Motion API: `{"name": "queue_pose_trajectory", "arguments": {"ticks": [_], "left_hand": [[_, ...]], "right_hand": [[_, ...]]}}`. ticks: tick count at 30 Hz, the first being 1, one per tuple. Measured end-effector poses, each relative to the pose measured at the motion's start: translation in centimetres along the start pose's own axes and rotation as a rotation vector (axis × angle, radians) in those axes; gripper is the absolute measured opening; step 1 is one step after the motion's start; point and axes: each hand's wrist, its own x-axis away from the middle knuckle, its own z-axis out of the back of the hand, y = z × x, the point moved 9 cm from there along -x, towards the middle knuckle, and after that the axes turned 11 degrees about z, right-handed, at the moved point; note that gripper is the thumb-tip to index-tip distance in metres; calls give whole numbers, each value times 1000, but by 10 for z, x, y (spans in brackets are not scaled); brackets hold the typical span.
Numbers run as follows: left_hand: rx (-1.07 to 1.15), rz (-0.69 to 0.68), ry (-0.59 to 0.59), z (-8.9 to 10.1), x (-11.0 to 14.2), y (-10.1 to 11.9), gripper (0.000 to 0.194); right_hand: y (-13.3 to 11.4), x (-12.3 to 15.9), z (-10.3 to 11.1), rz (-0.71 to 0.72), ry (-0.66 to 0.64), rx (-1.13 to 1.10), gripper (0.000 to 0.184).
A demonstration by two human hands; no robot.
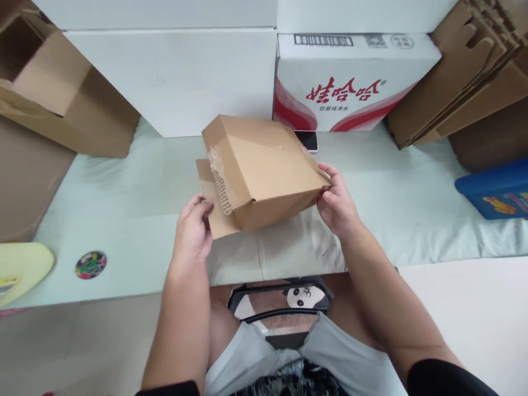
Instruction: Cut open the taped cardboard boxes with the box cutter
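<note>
A small brown cardboard box (264,165) is held tilted above the pale green tabletop (136,209), with torn tape and a loose flap on its left end. My left hand (192,231) pinches that hanging flap at the box's lower left. My right hand (336,201) grips the box's right corner, fingers curled round the edge. Both hands are closed on the box.
A white carton with red lettering (350,77) and a plain white box (181,77) stand behind. A phone (307,140) lies under the box's far edge. Brown cartons (53,99) at left, flattened cardboard (462,77) at right, a blue item (495,190), a round sticker (91,264).
</note>
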Motion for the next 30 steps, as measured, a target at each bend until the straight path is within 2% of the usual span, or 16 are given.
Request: {"name": "queue_pose_trajectory", "arguments": {"ticks": [5,7,11,13,16,20,24,27,30], "left_hand": [[-75,119,-59,-6,1,-11,25],[-103,131,-81,-8,2,-12,27],[-83,114,-58,-8,4,-11,25],[-70,106,-57,-9,4,-10,25],[-43,45,-48,-9,5,-5,29],[-3,-12,15,1,1,-1,41],[-41,-86,44,7,-1,2,47],[-169,-143,59,8,-1,0,53],[-386,-199,-37,-4,-3,-7,51]], "right_hand": [[-3,0,20,79,140,163,58],[-2,-1,30,99,226,192,57],[8,0,52,41,461,109,69],[16,1,55,-26,511,48,63],[26,1,45,-122,427,-80,49],[22,4,27,-105,288,-109,47],[20,6,28,-64,331,-59,47],[22,5,33,-63,367,-40,48],[24,3,35,-58,344,3,48]]}}
